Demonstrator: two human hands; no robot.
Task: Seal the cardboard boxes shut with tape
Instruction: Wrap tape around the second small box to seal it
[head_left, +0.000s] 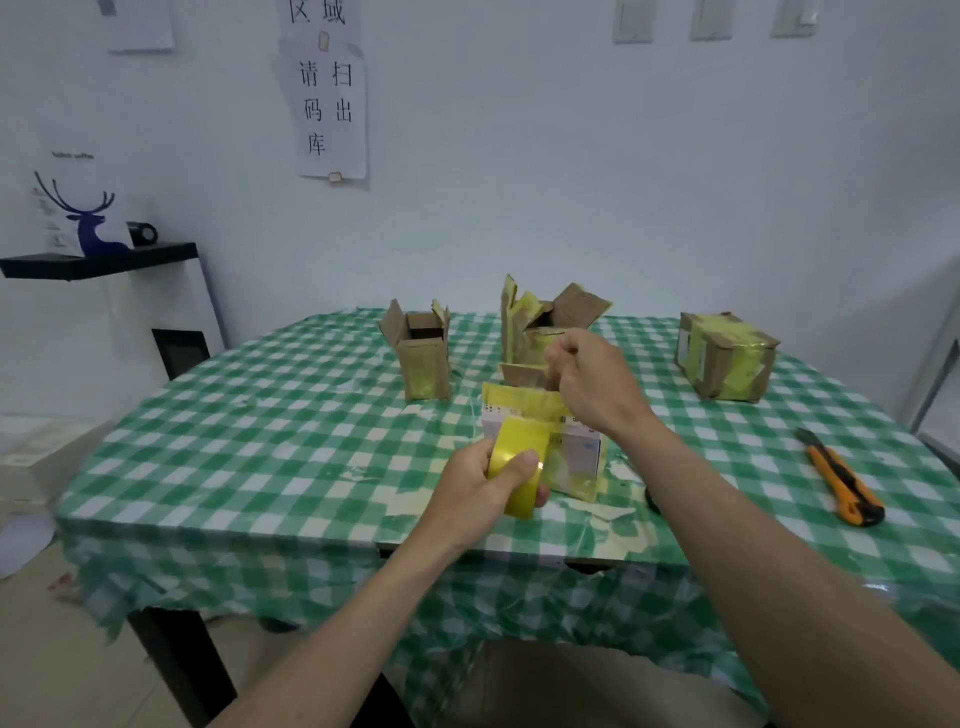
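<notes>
My left hand (485, 480) grips a yellow tape roll (519, 467) near the table's front edge. A strip of tape runs from the roll up to my right hand (592, 384), which pinches its free end above a small white-sided cardboard box (576, 457). That box sits just behind the roll, partly hidden by both hands, with a brown flap (524, 375) raised at its back. Two open cardboard boxes stand farther back: a narrow one (422, 358) at the left and a wider one (540, 325) with flaps up. A taped box (727, 356) rests at the far right.
An orange utility knife (844, 480) lies at the right on the green checked tablecloth (260, 415). A small dark object (652, 500) peeks out beside my right forearm. A black shelf (98, 262) stands at the left by the wall.
</notes>
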